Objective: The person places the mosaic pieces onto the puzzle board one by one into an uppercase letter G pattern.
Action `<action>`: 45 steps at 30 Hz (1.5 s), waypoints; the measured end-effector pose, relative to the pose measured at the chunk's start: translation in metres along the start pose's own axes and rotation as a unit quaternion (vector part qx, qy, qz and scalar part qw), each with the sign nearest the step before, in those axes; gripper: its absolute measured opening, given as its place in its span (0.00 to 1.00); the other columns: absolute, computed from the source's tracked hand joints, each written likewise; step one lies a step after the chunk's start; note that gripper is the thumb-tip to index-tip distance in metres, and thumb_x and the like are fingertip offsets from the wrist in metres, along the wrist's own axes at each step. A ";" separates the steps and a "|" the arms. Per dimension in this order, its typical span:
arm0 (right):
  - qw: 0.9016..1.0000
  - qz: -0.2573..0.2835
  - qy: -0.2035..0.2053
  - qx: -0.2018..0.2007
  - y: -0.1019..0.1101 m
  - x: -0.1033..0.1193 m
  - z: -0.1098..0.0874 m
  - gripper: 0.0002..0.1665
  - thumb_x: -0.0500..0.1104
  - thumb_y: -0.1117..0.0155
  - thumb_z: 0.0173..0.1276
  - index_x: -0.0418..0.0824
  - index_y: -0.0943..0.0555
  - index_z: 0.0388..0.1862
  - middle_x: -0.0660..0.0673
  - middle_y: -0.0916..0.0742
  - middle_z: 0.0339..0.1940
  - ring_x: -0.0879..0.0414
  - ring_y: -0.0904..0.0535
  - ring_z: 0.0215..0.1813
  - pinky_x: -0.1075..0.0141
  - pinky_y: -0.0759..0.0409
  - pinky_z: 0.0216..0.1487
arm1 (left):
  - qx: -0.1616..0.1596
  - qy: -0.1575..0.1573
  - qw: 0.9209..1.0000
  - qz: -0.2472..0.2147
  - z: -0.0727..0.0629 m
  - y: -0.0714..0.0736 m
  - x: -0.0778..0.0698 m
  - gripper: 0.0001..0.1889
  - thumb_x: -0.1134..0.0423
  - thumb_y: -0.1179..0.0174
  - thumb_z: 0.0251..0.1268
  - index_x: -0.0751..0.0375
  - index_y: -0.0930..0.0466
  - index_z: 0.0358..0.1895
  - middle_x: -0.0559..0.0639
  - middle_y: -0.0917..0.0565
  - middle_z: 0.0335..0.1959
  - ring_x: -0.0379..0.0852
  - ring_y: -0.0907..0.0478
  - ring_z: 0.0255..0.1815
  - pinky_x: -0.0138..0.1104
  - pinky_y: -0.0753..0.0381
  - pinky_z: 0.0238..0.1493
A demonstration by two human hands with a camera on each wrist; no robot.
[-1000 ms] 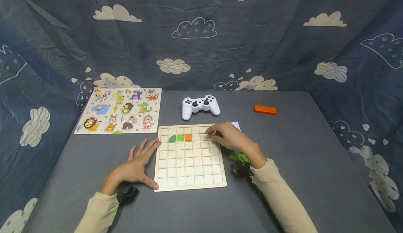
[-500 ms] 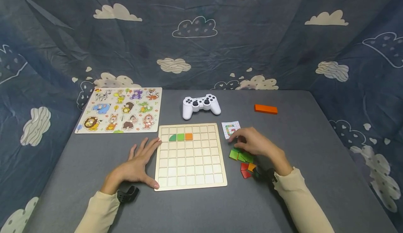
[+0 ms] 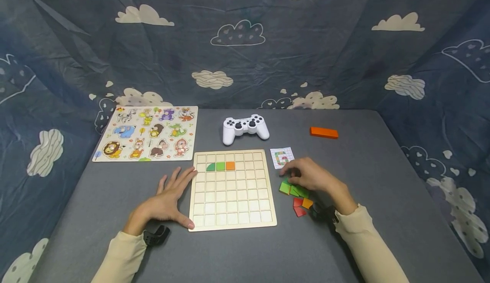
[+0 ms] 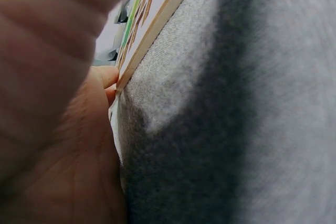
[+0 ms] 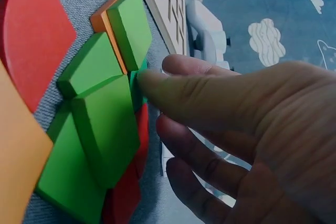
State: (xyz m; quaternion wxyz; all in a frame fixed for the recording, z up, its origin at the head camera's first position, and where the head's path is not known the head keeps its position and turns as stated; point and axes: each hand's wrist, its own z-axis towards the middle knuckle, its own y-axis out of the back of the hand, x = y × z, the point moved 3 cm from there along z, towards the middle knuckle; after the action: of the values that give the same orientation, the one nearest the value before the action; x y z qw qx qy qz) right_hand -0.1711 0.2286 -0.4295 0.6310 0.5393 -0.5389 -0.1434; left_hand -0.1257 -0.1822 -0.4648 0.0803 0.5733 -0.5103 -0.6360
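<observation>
A pale wooden grid board [image 3: 232, 196] lies on the grey table. In one row sit a dark green rounded tile [image 3: 211, 167], a light green square tile [image 3: 220, 166] and an orange tile [image 3: 230, 165]. Spread along the board's left edge, my left hand [image 3: 164, 202] touches it with thumb and fingertips. My right hand [image 3: 315, 176] hovers over a loose pile of green tiles [image 3: 301, 191], fingers loosely bent. In the right wrist view its thumb tip meets a teal tile [image 5: 134, 92], partly hidden. Red tiles [image 3: 298, 210] and an orange tile [image 3: 307, 203] lie nearer me.
A small printed pattern card [image 3: 281, 157] lies just beyond the right fingers. An animal puzzle board [image 3: 149, 125] is at back left, a white game controller [image 3: 245, 128] behind the grid board, an orange block [image 3: 323, 132] at back right. A cloud-patterned cloth hangs behind.
My right hand has moved from the grid board's upper right corner, rightward and towards me, to the loose tiles, uncovering the card. The left hand stays on the board's edge.
</observation>
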 end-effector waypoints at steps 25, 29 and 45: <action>1.000 -0.024 0.011 0.008 0.001 -0.006 -0.006 0.11 0.35 0.27 0.62 0.45 0.11 0.43 0.50 0.12 0.40 0.56 0.21 0.42 0.57 0.21 0.47 | -0.013 -0.020 1.000 -0.014 -0.001 0.000 -0.003 0.76 0.37 0.17 0.24 0.58 0.56 0.81 0.61 0.57 0.82 0.73 0.70 0.80 0.70 0.74 0.68; 1.000 -0.026 0.012 0.012 0.001 -0.006 -0.006 0.12 0.37 0.25 0.60 0.44 0.11 0.43 0.51 0.13 0.37 0.56 0.23 0.38 0.61 0.23 0.43 | -0.006 -0.008 1.000 -0.010 -0.001 0.001 -0.004 0.77 0.38 0.17 0.25 0.58 0.57 0.81 0.59 0.58 0.83 0.71 0.71 0.81 0.69 0.74 0.69; 1.000 -0.007 0.022 0.017 0.002 -0.006 -0.007 0.07 0.35 0.29 0.65 0.47 0.16 0.39 0.54 0.18 0.32 0.61 0.26 0.35 0.66 0.26 0.39 | -0.011 -0.018 1.000 -0.012 -0.001 0.002 -0.004 0.76 0.37 0.17 0.25 0.58 0.57 0.81 0.61 0.57 0.82 0.73 0.70 0.80 0.69 0.74 0.69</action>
State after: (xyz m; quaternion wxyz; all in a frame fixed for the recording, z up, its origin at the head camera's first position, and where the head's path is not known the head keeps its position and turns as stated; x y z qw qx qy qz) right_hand -0.1688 0.2375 -0.4296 0.6325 0.5570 -0.5232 -0.1262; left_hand -0.1241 -0.1811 -0.4611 0.0694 0.5668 -0.4974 -0.6531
